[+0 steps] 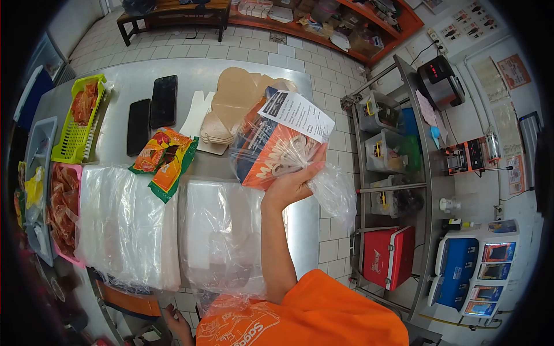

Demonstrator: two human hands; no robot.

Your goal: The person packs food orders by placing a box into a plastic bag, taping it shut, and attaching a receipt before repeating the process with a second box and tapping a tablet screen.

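My right hand (294,183) is closed around the gathered neck of a clear plastic bag (333,193), holding it up above the table. Inside the bag sits an orange and dark blue printed food box (268,153). A white printed receipt (297,115) lies against the bag's upper side. Low at the left of my orange shirt, my left hand (178,324) hangs below the table edge with its fingers loosely apart and nothing visible in them. Stacks of clear plastic bags (130,230) lie on the table between my hands and the far items.
On the steel table (190,66) lie two phones (164,101), an orange-green packet (164,155) and brown paper boxes (234,98). A green basket (75,135) and a pink tray (64,216) hold packets at left. At right stands a shelf rack (381,187) with a red cooler (389,256).
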